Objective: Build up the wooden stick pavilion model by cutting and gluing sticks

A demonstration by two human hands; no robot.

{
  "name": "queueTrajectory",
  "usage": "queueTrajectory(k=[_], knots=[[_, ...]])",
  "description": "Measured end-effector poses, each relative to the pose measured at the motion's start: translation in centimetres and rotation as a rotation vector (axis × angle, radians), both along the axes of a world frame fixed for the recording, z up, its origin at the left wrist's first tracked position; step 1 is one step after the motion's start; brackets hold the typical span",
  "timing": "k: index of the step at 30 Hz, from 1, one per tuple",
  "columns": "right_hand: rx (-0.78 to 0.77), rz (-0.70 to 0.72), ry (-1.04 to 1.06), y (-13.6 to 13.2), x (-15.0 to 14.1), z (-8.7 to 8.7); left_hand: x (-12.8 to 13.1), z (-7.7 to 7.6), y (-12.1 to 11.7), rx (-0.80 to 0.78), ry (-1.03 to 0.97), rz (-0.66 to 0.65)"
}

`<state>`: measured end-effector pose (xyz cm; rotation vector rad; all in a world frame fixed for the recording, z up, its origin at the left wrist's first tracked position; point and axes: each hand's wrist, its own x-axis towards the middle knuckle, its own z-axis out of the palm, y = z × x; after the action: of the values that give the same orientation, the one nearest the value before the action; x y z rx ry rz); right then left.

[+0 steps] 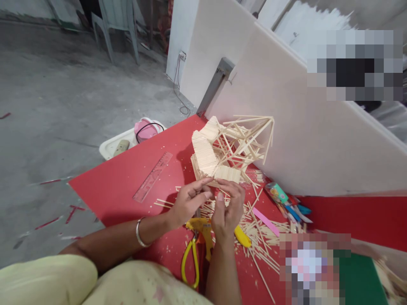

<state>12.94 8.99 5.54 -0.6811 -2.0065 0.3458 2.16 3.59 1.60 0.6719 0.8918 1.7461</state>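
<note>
My left hand (192,201) and my right hand (229,207) meet at the near edge of a model built of thin wooden sticks (205,154). Both have curled fingers, with the fingertips drawn close together; whatever is between them is too small to make out. The model has ribbed panels in front and an open stick frame behind. Below my hands lies a yellow hot glue gun (206,233), partly covered by my right hand and wrist. Yellow-handled pliers (190,262) rest beside it. Loose wooden sticks (259,237) spread under and right of my right hand.
A clear ruler (152,177) lies on the red table (117,186) to the left. On the right are a yellow-handled tool (242,236), a pink strip (266,221) and colourful packets (280,195). A white panel (273,127) stands behind; a white tray (106,148) sits beyond the table edge.
</note>
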Motion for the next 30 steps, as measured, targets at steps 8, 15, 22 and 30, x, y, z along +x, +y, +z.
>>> queueTrajectory(k=[8, 15, 22, 30], knots=[[-0.019, 0.005, -0.020, 0.00, -0.04, 0.06, 0.09, 0.01, 0.01, -0.006, 0.011, 0.000], [-0.006, 0.004, -0.040, 0.10, 0.05, 0.03, 0.23, 0.02, -0.10, -0.004, 0.002, 0.007], [-0.017, 0.020, -0.023, 0.09, -0.07, 0.09, 0.19, 0.15, -0.09, -0.012, 0.005, 0.013], [-0.004, 0.012, -0.035, 0.07, -0.07, 0.09, 0.17, 0.35, -0.08, -0.009, -0.002, 0.017]])
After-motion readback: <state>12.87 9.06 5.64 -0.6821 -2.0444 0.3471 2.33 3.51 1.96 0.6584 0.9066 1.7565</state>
